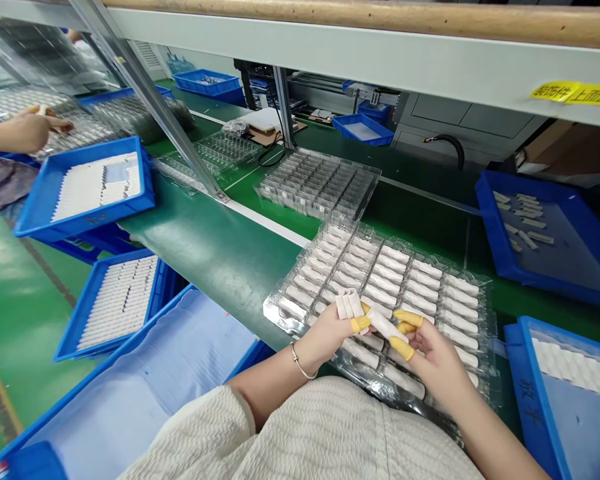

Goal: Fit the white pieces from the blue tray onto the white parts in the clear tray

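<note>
A clear plastic blister tray [300, 315] lies on the green belt in front of me, most of its pockets filled with small white oblong parts [397, 273]. My left hand [333, 330], with a yellow finger cot on the thumb, is closed round a few white parts held upright. My right hand [430, 350], with yellow cots on several fingertips, pinches one white part [383, 325] between both hands, just above the tray's near edge.
An empty clear tray stack [320, 180] sits further along the belt. Blue bins surround me: one at right [550, 233] with loose white parts, one near right [565, 393], several at left [87, 187]. Another person's hand [27, 130] works at far left.
</note>
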Tool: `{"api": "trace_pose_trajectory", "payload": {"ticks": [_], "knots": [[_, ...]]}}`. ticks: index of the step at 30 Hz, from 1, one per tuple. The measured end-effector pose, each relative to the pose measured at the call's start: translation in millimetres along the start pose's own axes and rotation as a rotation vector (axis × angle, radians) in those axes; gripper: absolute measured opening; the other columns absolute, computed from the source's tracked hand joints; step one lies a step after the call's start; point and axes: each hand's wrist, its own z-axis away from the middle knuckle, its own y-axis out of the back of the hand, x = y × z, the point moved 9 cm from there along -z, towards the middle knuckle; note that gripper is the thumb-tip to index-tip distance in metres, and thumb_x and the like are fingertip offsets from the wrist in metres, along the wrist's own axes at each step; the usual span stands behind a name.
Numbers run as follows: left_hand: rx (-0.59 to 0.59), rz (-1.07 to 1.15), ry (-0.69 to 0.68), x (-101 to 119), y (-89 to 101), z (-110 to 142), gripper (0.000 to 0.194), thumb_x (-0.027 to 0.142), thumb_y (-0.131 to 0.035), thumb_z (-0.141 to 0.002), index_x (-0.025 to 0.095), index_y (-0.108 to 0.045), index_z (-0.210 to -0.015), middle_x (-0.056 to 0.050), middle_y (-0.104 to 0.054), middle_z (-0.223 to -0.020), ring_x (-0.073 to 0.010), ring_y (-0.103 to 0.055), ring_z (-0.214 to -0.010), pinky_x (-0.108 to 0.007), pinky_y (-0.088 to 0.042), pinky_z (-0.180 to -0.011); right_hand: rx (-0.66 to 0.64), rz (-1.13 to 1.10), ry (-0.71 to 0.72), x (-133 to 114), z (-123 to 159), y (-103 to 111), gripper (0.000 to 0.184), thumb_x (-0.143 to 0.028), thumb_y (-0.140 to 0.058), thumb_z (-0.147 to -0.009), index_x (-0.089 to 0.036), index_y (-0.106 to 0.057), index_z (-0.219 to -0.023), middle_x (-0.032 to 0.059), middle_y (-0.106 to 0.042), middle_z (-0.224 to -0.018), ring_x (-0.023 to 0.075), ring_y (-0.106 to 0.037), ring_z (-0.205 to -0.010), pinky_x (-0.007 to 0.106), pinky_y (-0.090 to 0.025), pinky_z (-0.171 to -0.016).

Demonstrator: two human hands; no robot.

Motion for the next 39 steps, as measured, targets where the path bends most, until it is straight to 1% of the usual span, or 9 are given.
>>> {"api": "trace_pose_trajectory", "payload": {"ticks": [5,11,16,20,26,30,34,36,39], "knots": [[0.066,-0.004,-0.02,5.6,18.2,4.1,0.026,0.035,-0.083,-0.069,0.013,-0.072,-0.077,-0.006,-0.069,-0.077,-0.0172,-0.063,-0.074,-0.029,-0.051,-0.073,-0.094,0.503,0.2,-37.1,-16.9,-16.4,0.016,-0.035,-0.057,-0.089,-0.023,-0.066,-0.096,0.0054,-0.066,-0.091,0.0216,-0.062,-0.077,0.032,-0.049,-0.063],[0.514,0.143,-0.193,42.2,99.7,23.1,0.043,0.034,-0.086,-0.066,0.016,-0.07,-0.101,-0.008,-0.074,-0.098,-0.0209,-0.069,-0.09,-0.032,-0.053,-0.083,-0.022,0.676,0.174,-45.6,-73.6,-5.3,0.027,-0.041,-0.058,-0.088,-0.023,-0.069,-0.105,0.0054,-0.065,-0.096,0.0244,-0.061,-0.088,0.031,-0.046,-0.066],[0.576,0.091,-0.269,60.3,124.7,37.9,0.043,0.034,-0.085,-0.068,0.015,-0.07,-0.103,-0.009,-0.073,-0.098,-0.0204,-0.069,-0.09,-0.032,-0.053,-0.082,-0.203,0.892,0.275,-52.3,-98.6,-54.3,0.025,-0.037,-0.056,-0.09,-0.021,-0.072,-0.101,0.0069,-0.064,-0.093,0.0255,-0.058,-0.095,0.035,-0.042,-0.08],[0.54,0.03,-0.253,58.0,122.0,39.6,0.04,0.033,-0.085,-0.067,0.014,-0.072,-0.099,-0.009,-0.073,-0.095,-0.0215,-0.069,-0.087,-0.034,-0.054,-0.083,-0.238,1.018,0.303,-56.7,-108.9,-83.4,0.016,-0.032,-0.062,-0.086,-0.019,-0.071,-0.089,0.0084,-0.064,-0.095,0.027,-0.056,-0.099,0.038,-0.039,-0.086],[0.472,-0.059,-0.205,59.7,109.9,35.2,0.04,0.033,-0.088,-0.062,0.015,-0.072,-0.094,-0.009,-0.074,-0.097,-0.0243,-0.069,-0.091,-0.038,-0.053,-0.09,-0.266,1.029,0.302,-55.1,-122.6,-100.8,0.015,-0.03,-0.065,-0.083,-0.016,-0.071,-0.081,0.0108,-0.064,-0.096,0.0305,-0.054,-0.102,0.041,-0.039,-0.089],[0.377,-0.207,-0.132,58.0,99.1,30.7,0.041,0.035,-0.082,-0.069,0.015,-0.069,-0.102,-0.008,-0.073,-0.101,-0.0247,-0.067,-0.097,-0.037,-0.051,-0.091,-0.264,0.977,0.302,-60.9,-117.3,-90.9,0.022,-0.032,-0.063,-0.087,-0.017,-0.07,-0.101,0.0109,-0.062,-0.102,0.0301,-0.054,-0.106,0.041,-0.042,-0.09],[0.21,-0.625,-0.055,51.6,76.6,24.7,0.02,0.029,-0.072,-0.076,0.017,-0.067,-0.091,-0.003,-0.069,-0.088,-0.0184,-0.062,-0.081,-0.028,-0.048,-0.073,-0.256,0.575,0.372,-86.9,-89.9,-70.0,0.047,-0.042,-0.06,-0.091,-0.023,-0.054,-0.134,0.0082,-0.06,-0.113,0.0253,-0.057,-0.106,0.038,-0.048,-0.087],[0.15,-0.833,-0.051,49.6,63.6,22.0,0.01,0.024,-0.068,-0.075,0.017,-0.063,-0.081,0.0,-0.064,-0.076,-0.0157,-0.056,-0.069,-0.026,-0.042,-0.061,-0.316,0.445,0.406,-97.6,-73.0,-67.0,0.044,-0.043,-0.061,-0.091,-0.027,-0.056,-0.131,0.0063,-0.061,-0.109,0.0235,-0.06,-0.097,0.036,-0.05,-0.08],[0.124,-0.988,-0.088,51.9,48.5,19.0,0.009,0.023,-0.068,-0.074,0.018,-0.061,-0.075,0.001,-0.059,-0.068,-0.0144,-0.05,-0.061,-0.026,-0.035,-0.055,-0.356,0.417,0.405,-101.4,-58.1,-63.2,0.021,-0.036,-0.059,-0.092,-0.025,-0.065,-0.11,0.0054,-0.064,-0.098,0.0225,-0.061,-0.089,0.035,-0.05,-0.075]]}}
